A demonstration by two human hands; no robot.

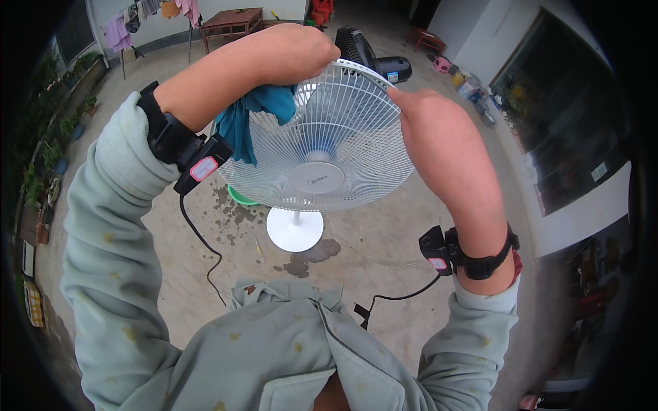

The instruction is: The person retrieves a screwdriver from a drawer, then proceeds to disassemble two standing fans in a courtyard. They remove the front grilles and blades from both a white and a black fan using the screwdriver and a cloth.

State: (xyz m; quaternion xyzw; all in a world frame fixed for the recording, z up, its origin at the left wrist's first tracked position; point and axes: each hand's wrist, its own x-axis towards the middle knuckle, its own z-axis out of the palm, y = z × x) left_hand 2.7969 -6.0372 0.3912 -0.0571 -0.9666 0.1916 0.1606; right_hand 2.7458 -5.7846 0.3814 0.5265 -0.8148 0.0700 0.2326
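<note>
A standing fan with a white wire grille (370, 161) faces up in front of me, its round white base (295, 231) resting on the ground. At the grille's far rim, my left hand (312, 44) is closed, most of its fingers hidden. My right hand (419, 104) grips the rim on the right, thumb side showing and other fingers out of sight. Below my left forearm hangs a teal cloth (257, 113) against the grille's left side; whether it is held or only draped there, I cannot tell.
Part of a green basin (241, 196) shows behind the fan on the wet-spotted concrete. Beyond stands a black fan (356, 48), with a brown wooden table (233, 26) farther left. Clothes (118, 33) hang on a rack. Black cables (205, 250) run from my wrist devices.
</note>
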